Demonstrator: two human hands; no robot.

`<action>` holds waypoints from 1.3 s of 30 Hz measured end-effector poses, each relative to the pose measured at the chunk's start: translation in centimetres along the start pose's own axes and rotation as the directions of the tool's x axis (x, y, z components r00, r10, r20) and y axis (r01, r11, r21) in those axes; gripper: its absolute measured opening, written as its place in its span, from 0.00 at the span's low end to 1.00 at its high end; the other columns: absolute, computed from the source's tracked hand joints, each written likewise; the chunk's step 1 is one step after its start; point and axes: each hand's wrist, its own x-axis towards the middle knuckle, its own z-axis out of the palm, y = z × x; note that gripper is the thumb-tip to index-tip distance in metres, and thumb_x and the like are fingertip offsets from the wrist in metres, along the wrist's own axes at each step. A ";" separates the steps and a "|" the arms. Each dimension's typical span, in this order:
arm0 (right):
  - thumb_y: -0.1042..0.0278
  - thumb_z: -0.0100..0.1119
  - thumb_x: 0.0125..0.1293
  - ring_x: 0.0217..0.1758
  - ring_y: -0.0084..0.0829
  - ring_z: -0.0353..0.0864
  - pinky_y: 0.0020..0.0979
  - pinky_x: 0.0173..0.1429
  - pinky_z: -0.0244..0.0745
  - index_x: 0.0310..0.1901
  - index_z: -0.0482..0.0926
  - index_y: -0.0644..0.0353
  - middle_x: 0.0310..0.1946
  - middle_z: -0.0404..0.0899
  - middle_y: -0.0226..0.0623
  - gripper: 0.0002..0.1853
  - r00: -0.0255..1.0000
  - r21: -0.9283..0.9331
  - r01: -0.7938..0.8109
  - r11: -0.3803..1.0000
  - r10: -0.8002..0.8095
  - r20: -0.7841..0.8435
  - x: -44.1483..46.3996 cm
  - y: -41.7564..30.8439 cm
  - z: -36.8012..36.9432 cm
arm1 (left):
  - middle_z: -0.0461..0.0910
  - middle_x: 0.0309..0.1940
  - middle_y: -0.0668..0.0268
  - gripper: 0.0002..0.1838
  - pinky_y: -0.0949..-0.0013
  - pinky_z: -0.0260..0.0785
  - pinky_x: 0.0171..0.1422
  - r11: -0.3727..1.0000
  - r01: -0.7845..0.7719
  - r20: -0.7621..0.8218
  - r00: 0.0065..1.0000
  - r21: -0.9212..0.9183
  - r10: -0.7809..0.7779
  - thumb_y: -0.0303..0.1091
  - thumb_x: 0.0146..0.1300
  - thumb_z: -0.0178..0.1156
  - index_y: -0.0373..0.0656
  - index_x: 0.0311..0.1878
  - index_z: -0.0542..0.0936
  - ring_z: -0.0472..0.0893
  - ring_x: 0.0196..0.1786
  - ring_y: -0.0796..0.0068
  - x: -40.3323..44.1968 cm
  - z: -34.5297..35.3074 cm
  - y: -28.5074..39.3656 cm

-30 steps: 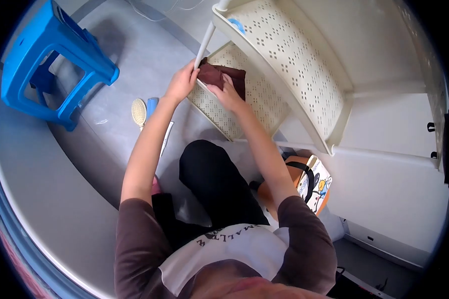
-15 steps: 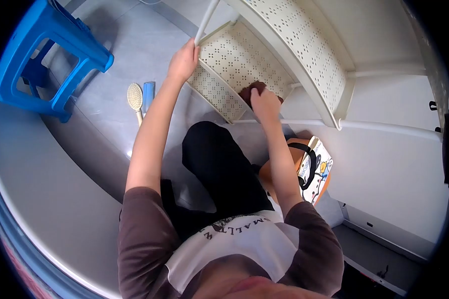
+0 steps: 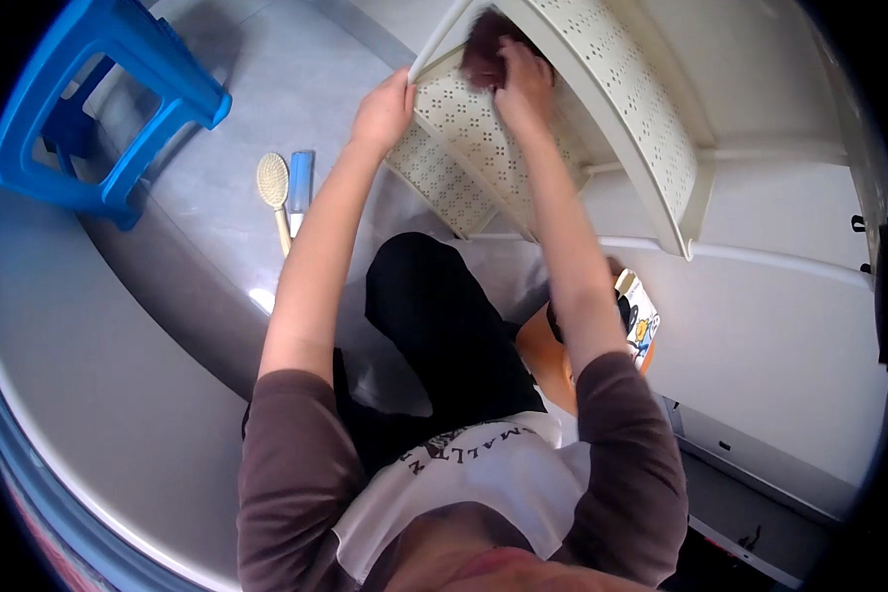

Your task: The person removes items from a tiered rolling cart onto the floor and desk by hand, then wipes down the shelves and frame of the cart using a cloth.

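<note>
A cream rack (image 3: 617,94) with perforated shelves stands in front of me. My left hand (image 3: 383,111) is closed round the rack's post at the front corner of the lower shelf (image 3: 459,123). Above that shelf, near its back and beside the upper shelf's edge, my right hand (image 3: 525,87) grips a dark brown cloth (image 3: 485,54). The cloth is bunched and slightly blurred, and part of it lies behind my fingers.
A blue plastic stool (image 3: 118,99) stands at the upper left. On the grey floor lie a cream hairbrush (image 3: 273,183) and a blue and white item (image 3: 301,187). An orange bag (image 3: 546,350) with a cartoon print is beside my right forearm. A white wall is at the right.
My right hand has moved with the cloth from the lower shelf's near right end toward its back. Earlier both hands were at the cloth; my left hand now holds the post.
</note>
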 end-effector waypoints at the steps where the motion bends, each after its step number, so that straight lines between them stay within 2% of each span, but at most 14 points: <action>1: 0.72 0.43 0.57 0.61 0.37 0.61 0.35 0.64 0.52 0.49 0.67 0.61 0.53 0.68 0.43 0.16 0.987 -0.124 0.122 0.985 -0.108 0.115 0.7 1.3 1.7 | 0.75 0.38 0.54 0.12 0.55 0.67 0.44 1.000 -0.001 0.006 1.000 -0.003 0.001 0.34 0.61 0.45 0.46 0.48 0.68 0.74 0.41 0.51 0.0 -0.1 0.0; 3: 0.69 0.39 0.60 0.63 0.37 0.58 0.36 0.66 0.49 0.49 0.67 0.61 0.55 0.66 0.43 0.16 0.893 -0.317 0.385 0.867 -0.264 0.364 2.0 2.6 3.5 | 0.75 0.37 0.54 0.11 0.55 0.67 0.43 1.000 -0.019 0.000 1.000 0.019 0.019 0.35 0.61 0.44 0.45 0.46 0.68 0.74 0.40 0.50 0.1 0.0 -0.2; 6: 0.65 0.34 0.62 0.62 0.36 0.59 0.36 0.65 0.51 0.47 0.68 0.60 0.54 0.67 0.42 0.16 0.861 -0.236 0.293 0.927 -0.149 0.485 2.8 2.2 2.3 | 0.75 0.36 0.53 0.09 0.54 0.67 0.41 0.999 0.003 0.011 1.000 0.044 -0.004 0.35 0.61 0.44 0.44 0.42 0.67 0.74 0.38 0.49 -0.2 0.2 0.0; 10: 0.68 0.40 0.59 0.52 0.38 0.67 0.36 0.53 0.61 0.36 0.70 0.61 0.39 0.75 0.45 0.09 0.835 -0.475 0.463 0.749 -0.187 0.518 2.5 2.5 3.4 | 0.75 0.35 0.52 0.08 0.52 0.67 0.39 0.995 0.035 0.024 0.999 0.094 -0.037 0.36 0.61 0.44 0.42 0.38 0.66 0.75 0.36 0.49 0.0 0.1 0.2; 13: 0.70 0.42 0.57 0.45 0.39 0.71 0.35 0.47 0.64 0.36 0.70 0.62 0.33 0.76 0.46 0.08 0.932 -0.391 0.305 0.868 -0.187 0.312 1.1 5.3 5.8 | 0.75 0.35 0.53 0.08 0.52 0.68 0.38 0.991 0.043 0.021 0.999 0.124 -0.046 0.36 0.61 0.44 0.42 0.38 0.66 0.75 0.35 0.49 0.4 0.4 0.5; 16: 0.70 0.42 0.56 0.40 0.41 0.74 0.34 0.47 0.64 0.35 0.69 0.62 0.29 0.77 0.46 0.08 0.839 -0.487 0.411 0.771 -0.110 0.534 -1.4 3.9 1.2 | 0.75 0.34 0.54 0.08 0.52 0.68 0.38 0.993 0.022 -0.044 0.999 0.112 -0.017 0.37 0.61 0.44 0.42 0.38 0.65 0.75 0.34 0.49 0.2 0.9 0.4; 18: 0.70 0.42 0.57 0.36 0.42 0.77 0.33 0.43 0.68 0.33 0.74 0.66 0.28 0.78 0.49 0.11 0.936 -0.324 -0.166 0.931 0.253 0.246 -2.7 5.7 3.2 | 0.75 0.34 0.54 0.08 0.52 0.68 0.38 0.993 0.039 -0.028 0.999 0.113 -0.036 0.37 0.61 0.44 0.42 0.38 0.65 0.76 0.34 0.49 0.1 0.7 0.5; 20: 0.68 0.43 0.58 0.36 0.42 0.79 0.34 0.40 0.71 0.33 0.77 0.68 0.29 0.78 0.50 0.14 0.680 -0.085 -0.713 0.696 0.716 0.155 -4.2 5.6 1.9 | 0.75 0.35 0.54 0.09 0.52 0.68 0.39 0.991 0.040 -0.006 0.999 0.125 -0.040 0.37 0.61 0.44 0.42 0.38 0.65 0.76 0.35 0.49 -0.2 0.7 0.5; 23: 0.64 0.47 0.56 0.35 0.40 0.80 0.34 0.37 0.74 0.32 0.79 0.68 0.31 0.78 0.52 0.15 0.508 -0.659 -0.042 0.751 0.584 0.633 -4.6 7.7 -0.2 | 0.75 0.35 0.54 0.09 0.52 0.68 0.39 0.989 0.027 0.013 0.999 0.147 -0.030 0.37 0.61 0.44 0.42 0.38 0.65 0.76 0.35 0.50 0.2 0.8 0.1; 25: 0.62 0.49 0.55 0.34 0.39 0.80 0.34 0.38 0.74 0.34 0.79 0.66 0.32 0.79 0.48 0.15 0.464 -0.615 -0.408 0.675 0.733 0.497 -4.3 5.4 -2.7 | 0.75 0.35 0.53 0.09 0.52 0.68 0.39 0.987 0.025 0.033 0.999 0.161 -0.031 0.38 0.61 0.44 0.42 0.38 0.65 0.76 0.35 0.50 0.3 0.7 -0.1; 27: 0.62 0.51 0.55 0.38 0.38 0.80 0.33 0.38 0.74 0.35 0.80 0.61 0.34 0.79 0.45 0.13 0.347 -0.666 -0.057 0.744 0.640 0.686 -4.3 9.2 -1.3 | 0.75 0.35 0.53 0.09 0.52 0.69 0.39 0.985 0.042 0.023 0.999 0.168 -0.046 0.38 0.61 0.44 0.42 0.38 0.65 0.76 0.34 0.50 0.5 0.8 -0.3; 30: 0.62 0.53 0.53 0.39 0.37 0.79 0.33 0.38 0.73 0.37 0.79 0.60 0.37 0.79 0.42 0.13 0.265 -0.715 -0.131 0.687 0.719 0.642 -4.0 13.7 2.2 | 0.75 0.35 0.53 0.10 0.52 0.69 0.38 0.987 0.055 -0.003 0.998 0.153 -0.055 0.38 0.61 0.44 0.42 0.39 0.66 0.76 0.34 0.50 0.2 1.2 -0.1; 36: 0.62 0.55 0.50 0.39 0.36 0.78 0.34 0.41 0.72 0.37 0.78 0.60 0.39 0.78 0.43 0.14 -0.163 -0.622 -0.075 0.780 0.605 0.779 -2.3 11.6 -0.4 | 0.76 0.33 0.55 0.10 0.53 0.69 0.37 0.986 0.029 -0.029 0.999 0.162 -0.024 0.39 0.61 0.44 0.43 0.38 0.66 0.77 0.33 0.50 0.0 1.3 -0.5; 39: 0.62 0.55 0.48 0.39 0.35 0.77 0.35 0.45 0.71 0.37 0.76 0.60 0.39 0.78 0.42 0.15 -0.212 -0.651 -0.222 0.726 0.616 0.759 -2.5 5.6 -2.8 | 0.76 0.33 0.55 0.10 0.53 0.70 0.36 0.984 0.036 -0.028 0.999 0.174 -0.031 0.39 0.61 0.45 0.43 0.38 0.66 0.77 0.33 0.50 0.3 1.5 -0.4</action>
